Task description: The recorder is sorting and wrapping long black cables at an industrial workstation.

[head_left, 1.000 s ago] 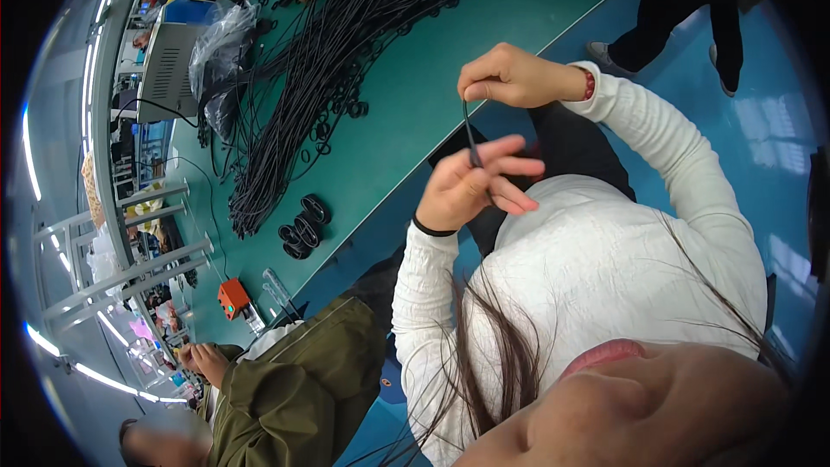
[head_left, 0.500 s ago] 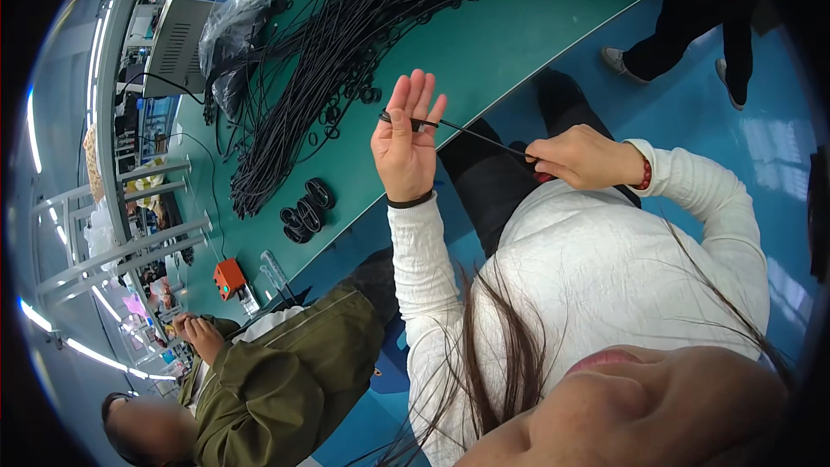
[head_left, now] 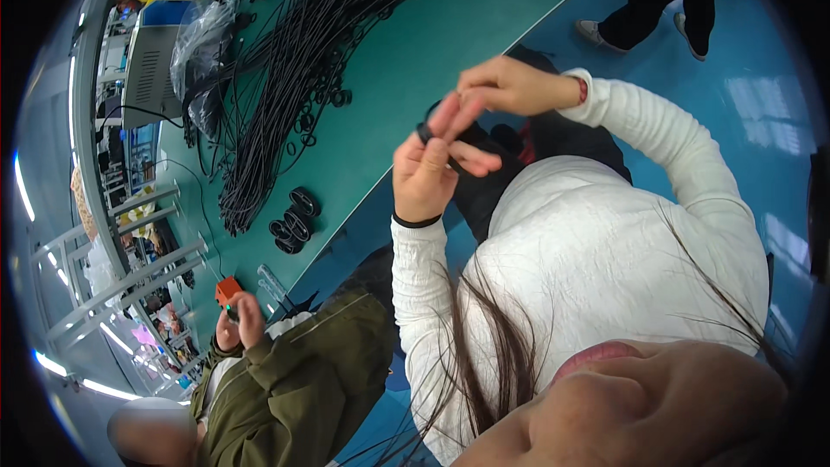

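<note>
A person in a white ribbed long-sleeved top sat beside a long green worktable (head_left: 406,78), both hands raised in front of the chest. The left hand (head_left: 428,175) was partly curled, its thumb and fingers pinching a thin black cable (head_left: 425,132) at a small coiled end near the fingertips. The right hand (head_left: 506,86) sat just above and touching it — fingers bent down onto the same cable, loosely closed around it. The cable was held in the air over the table's near edge, not resting on it. On the table lay a large spread bundle of long black cables (head_left: 303,60), with a few wound black coils (head_left: 294,218) nearby. A neighbour in an olive jacket (head_left: 294,380) held a small orange object (head_left: 228,290).
</note>
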`<control>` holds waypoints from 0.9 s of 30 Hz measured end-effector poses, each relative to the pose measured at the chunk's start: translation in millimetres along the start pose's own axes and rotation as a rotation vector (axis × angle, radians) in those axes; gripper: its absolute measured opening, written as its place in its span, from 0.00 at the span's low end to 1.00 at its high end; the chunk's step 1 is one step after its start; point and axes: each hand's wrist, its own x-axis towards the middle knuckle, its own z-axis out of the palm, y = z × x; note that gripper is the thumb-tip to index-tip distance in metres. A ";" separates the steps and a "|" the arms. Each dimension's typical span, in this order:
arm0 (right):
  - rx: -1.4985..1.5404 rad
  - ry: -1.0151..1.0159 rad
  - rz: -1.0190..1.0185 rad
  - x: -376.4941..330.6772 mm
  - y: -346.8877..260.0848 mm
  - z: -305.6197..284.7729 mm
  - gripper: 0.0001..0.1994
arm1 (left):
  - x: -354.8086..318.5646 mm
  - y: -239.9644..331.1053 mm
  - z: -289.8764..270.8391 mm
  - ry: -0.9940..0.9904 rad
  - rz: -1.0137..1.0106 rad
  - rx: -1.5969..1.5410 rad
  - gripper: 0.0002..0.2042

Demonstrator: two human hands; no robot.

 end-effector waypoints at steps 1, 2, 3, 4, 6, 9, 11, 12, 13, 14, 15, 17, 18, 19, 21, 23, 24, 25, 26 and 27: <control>0.052 -0.014 0.095 -8.9 -0.7 8.8 0.08 | -0.6 3.7 0.3 0.086 0.061 0.028 0.26; 0.102 -0.027 0.190 -17.8 -1.5 15.4 0.09 | -0.8 6.5 -0.5 0.152 0.108 0.003 0.25; 0.073 -0.054 0.189 -26.0 -2.0 18.7 0.08 | -1.1 8.1 -6.3 0.160 0.153 -0.029 0.25; 0.044 -0.079 0.188 -34.2 -2.8 21.2 0.08 | 0.5 9.8 -11.7 0.144 0.212 -0.054 0.24; -0.111 -0.073 0.110 -56.7 -6.0 25.7 0.05 | 3.4 14.8 -17.4 0.206 0.273 -0.035 0.24; -0.354 -0.142 0.036 -59.9 -21.9 19.8 0.02 | 4.2 14.5 -23.2 0.227 0.299 0.036 0.23; -0.529 -0.312 0.047 -57.0 -48.0 2.7 0.03 | 3.2 5.6 -24.7 0.235 0.258 0.154 0.23; -0.613 -0.397 0.054 -55.3 -58.0 -3.4 0.03 | 1.3 0.5 -25.6 0.249 0.225 0.272 0.22; -0.634 -0.290 -0.098 -50.0 -63.9 -11.9 0.04 | -0.4 -6.3 -27.2 0.235 0.165 0.320 0.22; -0.656 -0.184 -0.251 -39.3 -66.7 -19.5 0.04 | -2.7 -9.6 -25.3 0.219 0.108 0.368 0.22; -0.657 -0.163 -0.235 -28.8 -63.3 -22.6 0.04 | -3.8 -12.6 -21.1 0.200 0.091 0.368 0.22; -0.567 -0.080 -0.295 -3.6 -55.5 -29.7 0.04 | -6.4 -17.7 -14.2 0.077 -0.132 0.385 0.22; -0.519 -0.044 -0.338 9.3 -53.2 -32.9 0.04 | -7.8 -15.8 -11.6 0.023 -0.180 0.405 0.23; -0.469 -0.010 -0.382 17.8 -50.7 -36.0 0.05 | -8.8 -13.5 -9.5 -0.029 -0.227 0.424 0.23; -0.307 -0.076 -0.260 27.0 -32.3 -34.0 0.04 | -5.8 -8.7 -1.2 -0.097 -0.212 0.356 0.26; -0.149 -0.129 -0.122 18.6 -12.8 -26.7 0.04 | -1.4 -14.1 -2.8 -0.139 -0.175 0.154 0.26; -0.091 -0.106 -0.077 16.1 -7.5 -17.9 0.04 | -4.4 -11.0 -4.8 -0.130 -0.153 0.051 0.27; -0.035 -0.083 -0.031 10.4 -2.5 -9.4 0.05 | -6.6 -10.2 -8.4 -0.124 -0.151 0.059 0.27; 0.020 -0.069 0.012 6.0 2.8 -0.3 0.06 | -8.8 -10.0 -15.0 -0.130 -0.112 -0.014 0.26; 0.074 -0.055 0.056 0.0 7.0 7.3 0.07 | -10.2 -9.2 -19.8 -0.138 -0.072 -0.087 0.26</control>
